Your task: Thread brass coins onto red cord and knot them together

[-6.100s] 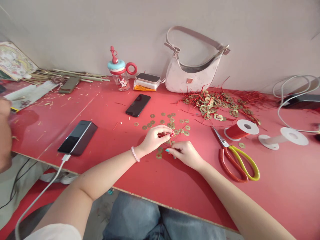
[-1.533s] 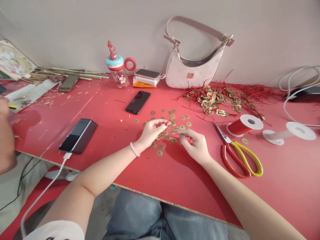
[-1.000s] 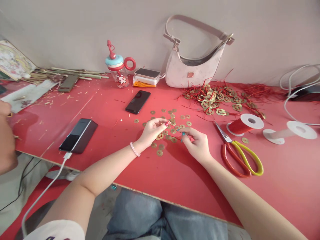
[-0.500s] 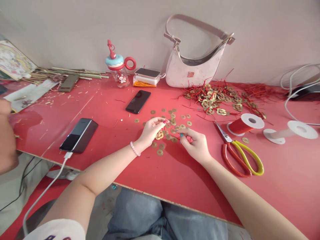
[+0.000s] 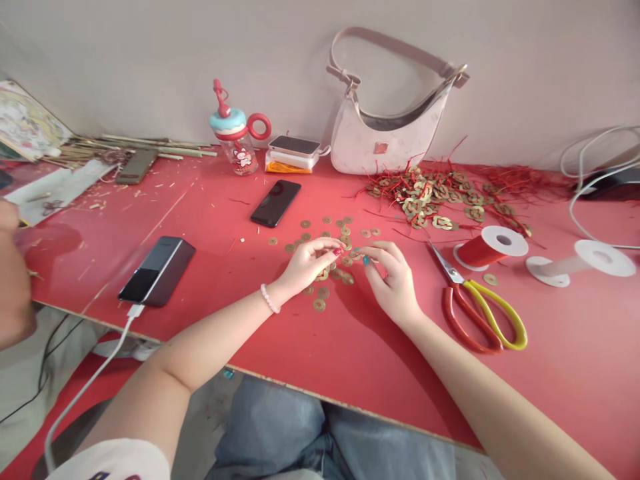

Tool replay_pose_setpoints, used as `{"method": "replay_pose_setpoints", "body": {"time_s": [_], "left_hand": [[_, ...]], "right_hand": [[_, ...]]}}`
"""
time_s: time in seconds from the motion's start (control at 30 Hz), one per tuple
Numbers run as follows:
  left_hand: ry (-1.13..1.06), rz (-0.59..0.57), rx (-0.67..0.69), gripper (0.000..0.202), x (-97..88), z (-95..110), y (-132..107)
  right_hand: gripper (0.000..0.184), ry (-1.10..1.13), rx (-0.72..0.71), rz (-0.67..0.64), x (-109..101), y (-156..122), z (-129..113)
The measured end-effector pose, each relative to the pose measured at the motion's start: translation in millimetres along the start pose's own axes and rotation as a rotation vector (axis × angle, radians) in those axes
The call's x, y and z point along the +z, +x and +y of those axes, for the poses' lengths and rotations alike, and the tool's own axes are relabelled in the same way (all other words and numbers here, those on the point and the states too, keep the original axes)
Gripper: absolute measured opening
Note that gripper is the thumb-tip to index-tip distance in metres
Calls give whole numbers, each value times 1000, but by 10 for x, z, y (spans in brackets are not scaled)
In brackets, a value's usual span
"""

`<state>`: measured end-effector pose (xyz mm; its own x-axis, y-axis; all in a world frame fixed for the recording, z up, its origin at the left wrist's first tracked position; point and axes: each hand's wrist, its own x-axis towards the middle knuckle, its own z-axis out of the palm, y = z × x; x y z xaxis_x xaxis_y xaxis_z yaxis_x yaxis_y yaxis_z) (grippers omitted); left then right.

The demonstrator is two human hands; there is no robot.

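Loose brass coins [image 5: 345, 235] with square holes lie scattered on the red table [image 5: 310, 360]. My left hand [image 5: 306, 265] hovers over them with thumb and forefinger pinched together; what it pinches is too small to name. My right hand [image 5: 393, 280] is just to its right, fingers curled and fingertips pinched close to the left hand's, over a coin. The two hands' fingertips nearly meet above the coins. A single coin [image 5: 319, 305] lies nearest me, below the left hand.
Red-and-yellow scissors [image 5: 475, 313], a red thread spool [image 5: 487, 249] and a bare white spool [image 5: 583, 263] lie right. A heap of coins tied with red cord [image 5: 435, 200] sits before a white handbag [image 5: 390, 137]. Phones [image 5: 276, 203], a power bank [image 5: 156, 271] and a bottle [image 5: 237, 141] are left. Another person's arm [image 5: 13, 280] is at the far left.
My hands have shifted a little away from me and drawn together, the right fingertips now almost touching the left. Earlier they worked lower, nearer the table's front.
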<state>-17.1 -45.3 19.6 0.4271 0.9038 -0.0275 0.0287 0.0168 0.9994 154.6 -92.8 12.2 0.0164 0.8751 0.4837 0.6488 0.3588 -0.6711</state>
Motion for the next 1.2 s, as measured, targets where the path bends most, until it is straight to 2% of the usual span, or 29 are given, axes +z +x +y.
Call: {"method": "replay_pose_setpoints", "body": {"time_s": [0.1, 0.23, 0.43, 0.67, 0.87, 1.2], "left_hand": [[36, -85, 59, 21, 3, -18, -4], [78, -126, 81, 20, 8, -27, -5], [81, -178, 69, 18, 23, -10, -6], [97, -150, 65, 17, 25, 3, -16], [97, -120, -9, 27, 9, -36, -12], [112, -211, -66, 35, 5, -22, -9]], "right_hand": [[28, -59, -45, 23, 19, 0, 45], [26, -107, -87, -14, 28, -13, 63], [21, 12, -125, -82, 8, 8, 13], [15, 86, -99, -73, -9, 16, -27], [13, 76, -81, -41, -8, 11, -13], [11, 55, -84, -11, -8, 4, -18]]}}
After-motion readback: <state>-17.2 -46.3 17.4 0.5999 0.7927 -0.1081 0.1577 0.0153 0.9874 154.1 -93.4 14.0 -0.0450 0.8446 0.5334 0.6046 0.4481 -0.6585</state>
